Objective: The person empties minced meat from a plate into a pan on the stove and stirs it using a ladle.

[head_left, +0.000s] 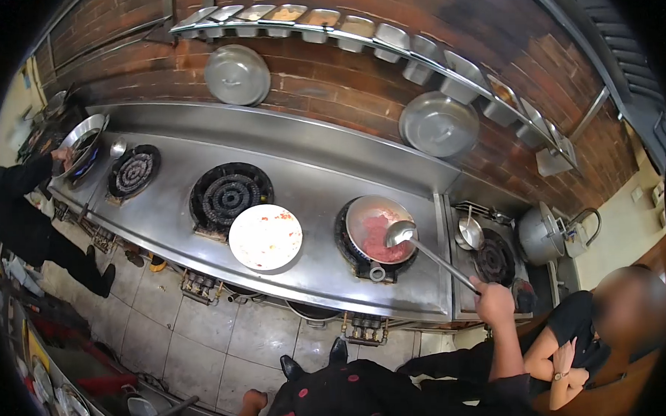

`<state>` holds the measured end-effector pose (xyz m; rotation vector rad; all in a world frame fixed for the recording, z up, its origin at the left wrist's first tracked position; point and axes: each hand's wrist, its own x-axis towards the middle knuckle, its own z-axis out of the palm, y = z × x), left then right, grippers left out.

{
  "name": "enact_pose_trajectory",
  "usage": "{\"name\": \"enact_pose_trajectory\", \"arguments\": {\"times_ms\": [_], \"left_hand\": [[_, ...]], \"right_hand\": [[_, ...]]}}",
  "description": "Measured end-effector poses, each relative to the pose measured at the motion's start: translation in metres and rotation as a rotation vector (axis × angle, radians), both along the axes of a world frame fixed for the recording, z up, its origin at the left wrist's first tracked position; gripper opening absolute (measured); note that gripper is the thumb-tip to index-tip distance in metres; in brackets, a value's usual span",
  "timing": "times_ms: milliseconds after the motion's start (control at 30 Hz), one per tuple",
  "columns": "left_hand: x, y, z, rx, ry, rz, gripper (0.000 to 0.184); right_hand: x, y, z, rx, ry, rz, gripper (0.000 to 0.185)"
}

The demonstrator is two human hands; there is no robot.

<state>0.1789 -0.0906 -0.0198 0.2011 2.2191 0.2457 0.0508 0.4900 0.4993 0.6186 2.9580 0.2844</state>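
My right hand (495,303) is closed round the handle of a long metal ladle (441,261). The ladle's bowl rests over raw pinkish-red minced meat (379,236) in a wok (358,213), which sits on a black burner. My left hand (254,399) hangs low by my side, fingers curled, with nothing visible in it. Left of the wok, on the steel range top, lies a white plate (266,238) with red and orange bits scattered on it.
Two ring burners (231,195) (134,172) lie further left. A co-worker (25,214) holds a wok over a flame there. Another person (569,346) stands close on my right, arms crossed. A shelf of metal containers (355,34) runs along the brick wall. A large pot (540,232) stands at right.
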Motion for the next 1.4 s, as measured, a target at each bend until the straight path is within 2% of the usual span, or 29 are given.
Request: {"name": "enact_pose_trajectory", "arguments": {"times_ms": [67, 133, 233, 300, 333, 400, 433, 500, 533, 600, 633, 733, 800, 867, 900, 933, 1000, 1033, 1100, 1167, 1233, 1267, 1333, 1400], "left_hand": [[-0.008, 0.008, -0.005, 0.041, 0.013, -0.003, 0.048], [-0.021, 0.016, -0.005, 0.082, 0.029, 0.001, 0.048], [-0.053, 0.04, 0.008, -0.01, 0.104, -0.05, 0.046], [-0.068, 0.048, 0.014, 0.065, 0.181, -0.14, 0.047], [-0.072, 0.051, 0.009, 0.059, 0.186, -0.132, 0.047], [-0.076, 0.057, 0.003, 0.074, 0.275, 0.139, 0.047], [-0.075, 0.058, 0.007, 0.062, 0.276, 0.141, 0.047], [-0.07, 0.068, 0.013, 0.043, 0.233, 0.27, 0.048], [-0.062, 0.072, 0.014, 0.035, 0.232, 0.269, 0.048], [-0.053, 0.078, 0.023, -0.082, 0.086, 0.044, 0.049], [-0.045, 0.083, 0.03, -0.055, 0.078, 0.129, 0.049], [-0.021, 0.093, 0.044, -0.04, -0.002, 0.251, 0.051], [-0.01, 0.096, 0.047, -0.04, -0.049, 0.303, 0.052], [-0.004, 0.094, 0.044, -0.087, -0.075, 0.443, 0.053], [-0.003, 0.094, 0.056, -0.093, -0.069, 0.446, 0.053], [-0.006, 0.097, 0.072, -0.062, -0.049, 0.396, 0.053], [-0.018, 0.099, 0.08, -0.02, -0.02, 0.348, 0.053], [-0.016, 0.097, 0.073, -0.034, -0.038, 0.426, 0.053], [-0.01, 0.094, 0.072, -0.046, -0.067, 0.5, 0.052], [-0.023, 0.088, 0.087, 0.024, -0.127, 0.289, 0.054], [-0.039, 0.082, 0.076, -0.017, -0.105, 0.195, 0.055], [-0.046, 0.078, 0.064, -0.068, -0.095, 0.111, 0.055], [-0.064, 0.071, 0.045, -0.068, -0.037, 0.061, 0.055], [-0.081, 0.056, 0.03, -0.08, 0.018, 0.033, 0.054]], "right_hand": [[0.008, 0.008, 0.012, -0.021, 0.001, -0.018, 0.043], [0.005, 0.008, 0.017, -0.043, -0.126, 0.019, 0.043], [-0.023, 0.028, -0.061, -0.165, -0.168, -0.05, 0.041], [-0.028, 0.054, -0.138, -0.373, 0.06, 0.013, 0.039], [-0.026, 0.051, -0.144, -0.378, 0.064, 0.022, 0.039], [-0.03, 0.037, -0.162, -0.559, 0.239, -0.142, 0.045], [-0.03, 0.037, -0.18, -0.571, 0.236, -0.14, 0.045], [-0.031, 0.041, -0.214, -0.432, 0.314, -0.064, 0.05], [-0.027, 0.034, -0.195, -0.439, 0.311, -0.066, 0.05], [-0.021, 0.027, -0.147, -1.204, 0.02, -0.379, 0.052], [-0.016, 0.042, -0.14, -1.255, 0.011, -0.343, 0.05], [-0.02, 0.068, -0.129, -1.145, -0.05, -0.261, 0.052], [-0.038, 0.086, -0.189, -0.868, 0.075, -0.006, 0.052], [-0.066, 0.065, -0.193, -0.687, 0.245, -0.045, 0.052], [-0.075, 0.079, -0.234, -0.704, 0.257, 0.019, 0.052], [-0.071, 0.076, -0.214, -0.71, 0.268, 0.025, 0.052], [-0.052, 0.061, -0.125, -1.079, -0.089, -0.111, 0.048], [-0.042, 0.069, -0.119, -1.15, -0.065, -0.185, 0.049], [-0.037, 0.08, -0.123, -1.107, -0.067, -0.173, 0.05], [-0.048, 0.076, -0.143, -1.07, -0.047, -0.16, 0.051], [-0.072, 0.059, -0.173, -0.497, 0.171, 0.071, 0.053], [-0.078, 0.05, -0.17, -0.491, 0.176, 0.07, 0.053], [-0.096, 0.027, -0.163, -0.593, 0.03, -0.104, 0.052], [-0.078, 0.044, -0.158, -0.486, 0.012, 0.121, 0.048]]}}
